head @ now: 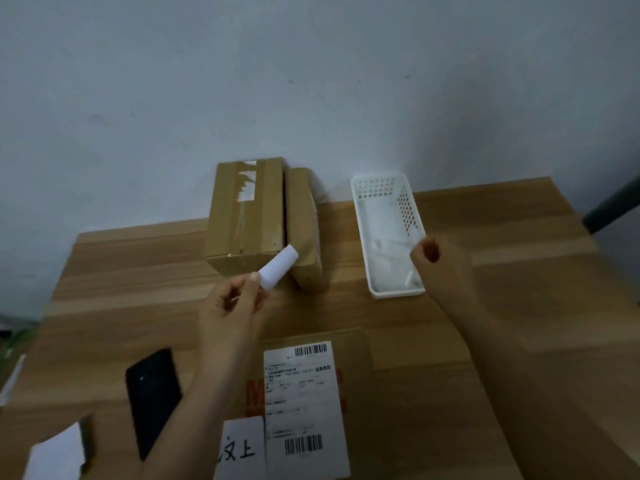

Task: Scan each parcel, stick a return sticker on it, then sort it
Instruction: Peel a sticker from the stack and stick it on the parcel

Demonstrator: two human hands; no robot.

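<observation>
Left hand [228,303] pinches curled sticker [278,270] beyond parcel [360,375]; right hand [440,268] fisted, empty-looking. Risk: curl folds sticker onto itself, sticking crooked.

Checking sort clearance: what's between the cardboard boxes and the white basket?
Head view: only bare wooden table between the cardboard boxes and white basket.

Flat brown parcel [360,403] lies face up right in front of me, a white shipping label [304,393] with two barcodes on top and a hand-lettered white sticker [240,448] touching its left edge. My left hand [228,306] pinches a curled white slip [278,270], held up near two brown cartons [246,213] standing side by side against the wall.
</observation>
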